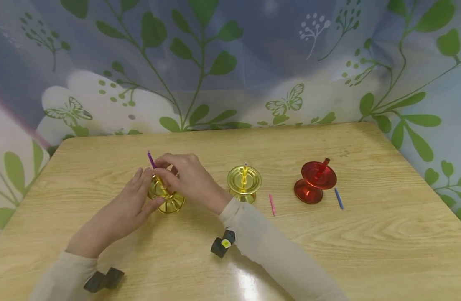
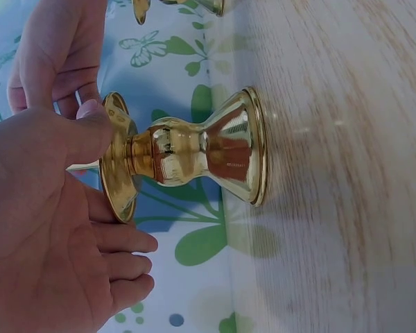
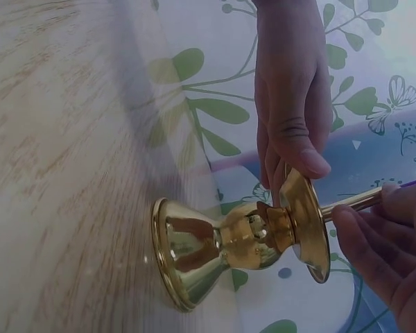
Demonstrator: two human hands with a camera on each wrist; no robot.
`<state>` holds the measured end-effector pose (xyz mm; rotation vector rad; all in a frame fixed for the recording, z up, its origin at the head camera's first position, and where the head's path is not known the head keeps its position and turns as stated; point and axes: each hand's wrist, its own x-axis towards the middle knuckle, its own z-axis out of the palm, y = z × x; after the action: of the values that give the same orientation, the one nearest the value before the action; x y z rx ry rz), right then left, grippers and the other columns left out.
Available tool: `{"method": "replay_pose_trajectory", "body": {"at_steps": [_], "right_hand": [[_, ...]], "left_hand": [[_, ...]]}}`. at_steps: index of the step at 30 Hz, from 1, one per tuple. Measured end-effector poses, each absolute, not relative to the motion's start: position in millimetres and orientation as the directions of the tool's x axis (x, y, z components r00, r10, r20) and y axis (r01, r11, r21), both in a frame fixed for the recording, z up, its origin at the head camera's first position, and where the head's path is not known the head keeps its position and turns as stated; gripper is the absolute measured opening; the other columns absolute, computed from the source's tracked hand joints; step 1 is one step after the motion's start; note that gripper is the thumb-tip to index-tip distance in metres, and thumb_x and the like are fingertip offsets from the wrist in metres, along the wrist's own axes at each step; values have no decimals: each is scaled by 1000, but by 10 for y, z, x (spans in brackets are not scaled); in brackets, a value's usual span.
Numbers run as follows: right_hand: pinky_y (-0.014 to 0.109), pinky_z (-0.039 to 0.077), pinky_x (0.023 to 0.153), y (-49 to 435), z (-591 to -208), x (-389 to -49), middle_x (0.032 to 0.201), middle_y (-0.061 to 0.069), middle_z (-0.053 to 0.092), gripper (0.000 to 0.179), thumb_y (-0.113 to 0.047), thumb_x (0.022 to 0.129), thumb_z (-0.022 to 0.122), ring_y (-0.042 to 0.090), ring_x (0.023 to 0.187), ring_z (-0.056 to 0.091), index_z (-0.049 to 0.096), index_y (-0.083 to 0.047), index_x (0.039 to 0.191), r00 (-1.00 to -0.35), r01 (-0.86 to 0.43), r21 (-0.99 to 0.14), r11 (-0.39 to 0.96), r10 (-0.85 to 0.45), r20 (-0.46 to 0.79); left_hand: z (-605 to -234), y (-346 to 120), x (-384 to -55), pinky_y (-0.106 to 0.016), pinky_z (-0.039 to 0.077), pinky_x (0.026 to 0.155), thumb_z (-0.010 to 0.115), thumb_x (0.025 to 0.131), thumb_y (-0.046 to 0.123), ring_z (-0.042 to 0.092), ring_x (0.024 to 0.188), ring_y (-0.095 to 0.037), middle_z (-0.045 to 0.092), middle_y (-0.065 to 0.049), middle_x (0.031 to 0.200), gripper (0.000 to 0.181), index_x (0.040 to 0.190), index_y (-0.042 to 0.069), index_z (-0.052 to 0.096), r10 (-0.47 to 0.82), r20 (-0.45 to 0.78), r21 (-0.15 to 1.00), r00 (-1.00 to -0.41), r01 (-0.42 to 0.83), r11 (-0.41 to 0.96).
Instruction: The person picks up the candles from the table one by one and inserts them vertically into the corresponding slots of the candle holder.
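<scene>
At the left of the table stands a shiny gold candle holder (image 1: 171, 205) with a wide dish, a thin upright tube and a flared foot. My left hand (image 1: 121, 211) grips its dish (image 2: 116, 166), thumb on the near side and fingers at the far side. A thin purple candle (image 1: 151, 159) rises from the top of the tube (image 3: 357, 202), tilted slightly left in the head view. Thumb and fingers of my right hand (image 1: 189, 177) pinch the candle where it meets the tube. Those fingers partly hide the candle's lower end.
A second gold holder (image 1: 244, 179) stands mid-table, with a pink candle (image 1: 272, 205) lying to its right. Farther right is a red holder (image 1: 314, 182), a blue candle (image 1: 339, 198) beside it. A leaf-patterned curtain (image 1: 253, 62) hangs behind the wooden table (image 1: 384, 221).
</scene>
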<state>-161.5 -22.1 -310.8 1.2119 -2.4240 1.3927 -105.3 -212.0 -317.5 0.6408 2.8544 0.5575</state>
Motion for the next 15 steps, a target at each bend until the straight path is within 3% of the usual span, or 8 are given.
{"method": "replay_pose_trajectory", "body": {"at_steps": [8, 15], "right_hand": [[9, 48, 63, -124, -3121, -1520, 101, 8, 71, 19, -12, 97, 59, 7, 73, 64, 66, -1, 111, -691, -686, -628, 367, -600, 404], [9, 49, 68, 0, -3178, -1374, 90, 6, 71, 13, -8, 96, 61, 11, 77, 65, 68, 0, 103, -651, -733, -597, 327, -591, 477]], "left_hand": [[-3172, -2111, -1050, -66, 17, 108, 39, 102, 47, 2, 142, -50, 3, -34, 154, 85, 148, -15, 4, 427, -75, 386, -901, 368, 846], [-3197, -2094, -1027, -65, 16, 109, 36, 102, 49, -1, 142, -48, -2, -31, 155, 85, 149, -11, -1, 416, -73, 372, -907, 362, 855]]}}
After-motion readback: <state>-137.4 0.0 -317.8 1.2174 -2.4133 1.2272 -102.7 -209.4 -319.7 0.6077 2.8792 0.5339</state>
